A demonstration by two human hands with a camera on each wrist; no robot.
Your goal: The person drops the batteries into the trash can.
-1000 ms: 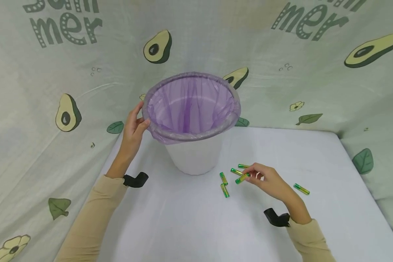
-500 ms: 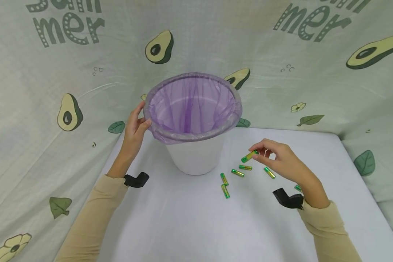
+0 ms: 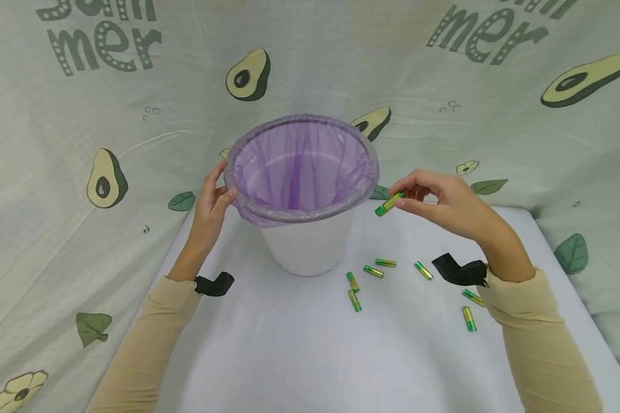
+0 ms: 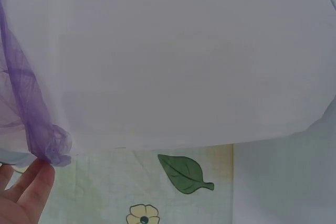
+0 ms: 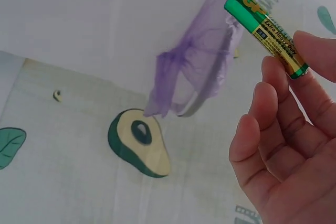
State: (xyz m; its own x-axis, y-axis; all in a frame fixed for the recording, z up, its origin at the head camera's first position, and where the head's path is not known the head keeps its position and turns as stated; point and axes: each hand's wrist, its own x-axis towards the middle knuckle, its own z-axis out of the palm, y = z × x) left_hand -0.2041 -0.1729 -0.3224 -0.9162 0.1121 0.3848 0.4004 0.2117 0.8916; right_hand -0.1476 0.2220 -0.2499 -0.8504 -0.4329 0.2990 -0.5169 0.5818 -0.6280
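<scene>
A white trash bin (image 3: 310, 246) lined with a purple bag (image 3: 302, 166) stands on the table. My left hand (image 3: 209, 206) holds the bin's rim on its left side, thumb in front and fingers farther back. In the left wrist view, fingers (image 4: 37, 190) touch the gathered edge of the bag. My right hand (image 3: 439, 201) pinches a green and gold battery (image 3: 390, 203) by one end, in the air just right of the rim. The right wrist view shows the battery (image 5: 268, 34) tilted between thumb and fingers.
Several like batteries lie on the white table (image 3: 289, 344): a pair (image 3: 353, 291) near the bin's base, two (image 3: 374, 271) just right of them, one (image 3: 423, 270) farther right, and others (image 3: 469, 319) by the right forearm. A cloth with printed avocados (image 3: 248, 74) hangs behind.
My right hand has lifted the battery off the table and raised it up beside the bin's rim. Batteries formerly behind the hand and forearm now show. The left hand stays at the rim.
</scene>
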